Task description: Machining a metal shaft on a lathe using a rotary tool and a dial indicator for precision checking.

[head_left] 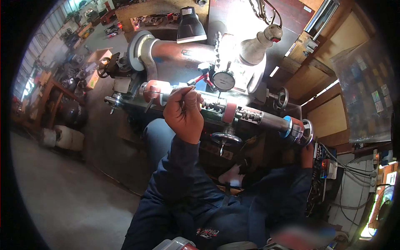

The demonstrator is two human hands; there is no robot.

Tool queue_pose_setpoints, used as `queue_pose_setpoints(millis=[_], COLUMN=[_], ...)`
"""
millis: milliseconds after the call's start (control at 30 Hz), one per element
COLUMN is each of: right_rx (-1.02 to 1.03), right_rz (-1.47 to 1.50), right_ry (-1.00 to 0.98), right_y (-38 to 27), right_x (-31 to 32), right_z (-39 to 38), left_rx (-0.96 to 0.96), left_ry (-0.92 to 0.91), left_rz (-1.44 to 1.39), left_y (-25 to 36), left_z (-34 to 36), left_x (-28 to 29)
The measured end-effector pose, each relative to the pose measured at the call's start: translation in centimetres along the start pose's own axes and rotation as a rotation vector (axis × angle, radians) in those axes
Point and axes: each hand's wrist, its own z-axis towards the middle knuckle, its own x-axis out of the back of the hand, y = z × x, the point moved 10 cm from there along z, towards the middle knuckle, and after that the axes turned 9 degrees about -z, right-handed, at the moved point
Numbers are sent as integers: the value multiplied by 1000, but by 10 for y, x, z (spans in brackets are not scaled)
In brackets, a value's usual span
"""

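A: Entry. Left hand (183,113) raised over the near edge of the machine bed (137,106), fingers curled together, tips pinching a thin dark rod-like piece (186,88); too small to identify.

B: Right hand?

A: Right hand (307,155) mostly hidden at the right end of the shaft assembly (250,114), just below the end handwheel (307,132). Cannot tell whether its fingers are spread or closed.

B: Reference instrument?

A: Dial gauge (223,80) stands above the shaft's middle, under the bright lamp (258,41). Small handwheel (225,138) sits at the front edge, below the shaft.

B: Handling note?

A: Judgement: keep the pinch light and the wrist steady, bring the thin piece in square to the shaft, and feed the end handwheel slowly so the dial needle can be read. Sleeve should stay clear of the shaft.
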Motion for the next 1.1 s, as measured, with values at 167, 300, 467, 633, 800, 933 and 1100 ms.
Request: queue_pose_setpoints(millis=[167, 300, 467, 633, 800, 933, 1100], right_rx=[25, -110, 8, 21, 0, -61, -39], right_rz=[103, 100, 108, 117, 88, 60, 86], right_ry=[-36, -20, 108, 191, 174, 142, 90], right_y=[-43, -54, -82, -91, -87, -82, -86], right_x=[10, 26, 45, 48, 40, 32, 21], right_z=[-22, -26, -7, 22, 47, 56, 57], left_rx=[17, -16, -28, -35, 22, -6, 6], left_ry=[18, 0, -2, -3, 0, -13, 0], left_rz=[7, 95, 81, 65, 17, 30, 51], left_y=[-1, 3, 3, 3, -2, 0, -1], left_z=[-1, 0, 0, -1, -2, 0, -1], left_x=[1, -2, -2, 0, 4, 3, 3])
